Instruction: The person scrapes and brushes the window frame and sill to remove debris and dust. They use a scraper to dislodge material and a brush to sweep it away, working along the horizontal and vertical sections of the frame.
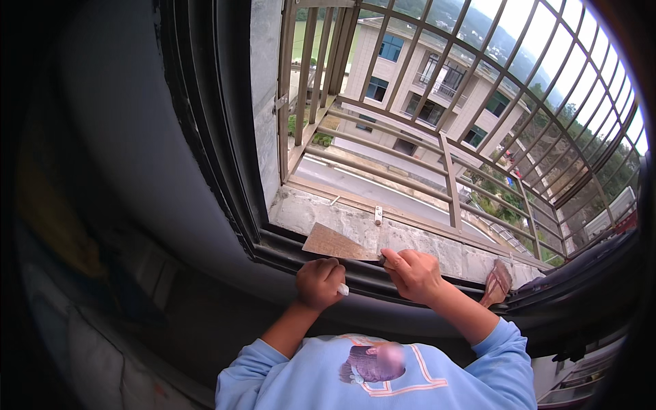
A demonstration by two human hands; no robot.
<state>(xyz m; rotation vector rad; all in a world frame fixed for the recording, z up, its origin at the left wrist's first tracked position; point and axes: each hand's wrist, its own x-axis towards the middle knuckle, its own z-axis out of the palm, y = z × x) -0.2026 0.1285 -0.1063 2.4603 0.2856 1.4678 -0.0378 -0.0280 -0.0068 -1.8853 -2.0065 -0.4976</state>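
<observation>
My right hand (414,274) grips the handle of a putty knife (337,245), whose broad, worn metal blade points left over the dark window frame (287,258) and the edge of the rough sill (353,224). My left hand (321,283) is closed just below the blade, nearer to my body, and holds a small white piece (343,289) that sticks out beside the fingers. What it is cannot be told. Most of the knife's handle is hidden in my right hand.
Outside the window stands a metal security cage (446,179), fixed to the sill by a small bracket (378,215). A brown-bristled brush or similar worn tool (497,283) lies at the right end of the sill. A pale wall (128,128) curves along the left.
</observation>
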